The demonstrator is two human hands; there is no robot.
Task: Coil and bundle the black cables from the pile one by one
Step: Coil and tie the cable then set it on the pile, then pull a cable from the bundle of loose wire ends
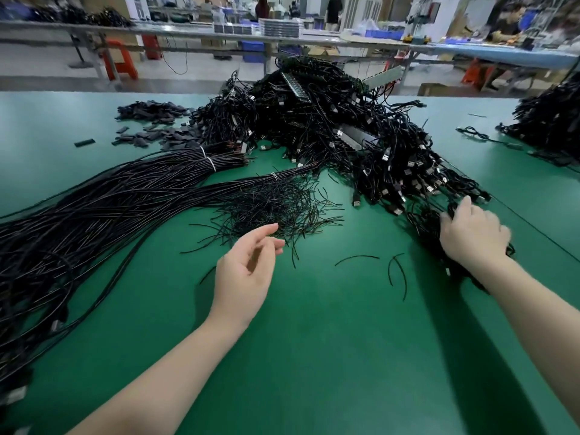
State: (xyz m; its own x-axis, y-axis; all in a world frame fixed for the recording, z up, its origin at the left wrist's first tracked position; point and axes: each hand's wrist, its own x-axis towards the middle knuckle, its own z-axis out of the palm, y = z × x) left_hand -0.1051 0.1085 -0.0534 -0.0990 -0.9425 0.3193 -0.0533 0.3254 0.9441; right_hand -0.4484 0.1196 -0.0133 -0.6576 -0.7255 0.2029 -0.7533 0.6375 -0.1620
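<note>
While glossy, tangled: black cables (345,127).

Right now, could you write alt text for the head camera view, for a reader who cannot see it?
A person's right hand grips black cables at the edge of a large tangled cable pile on a green table, while the left hand hovers open near loose wire ties. Long tied cable bundles lie to the left.

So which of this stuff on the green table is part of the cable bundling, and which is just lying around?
Belongs to the job:
- pile of black cables
- tied straight cable bundles
- heap of short black ties
- cables under the right hand
- left hand, holding nothing

Lying about:
- flat black pieces
- second cable heap, far right
- benches behind
</note>
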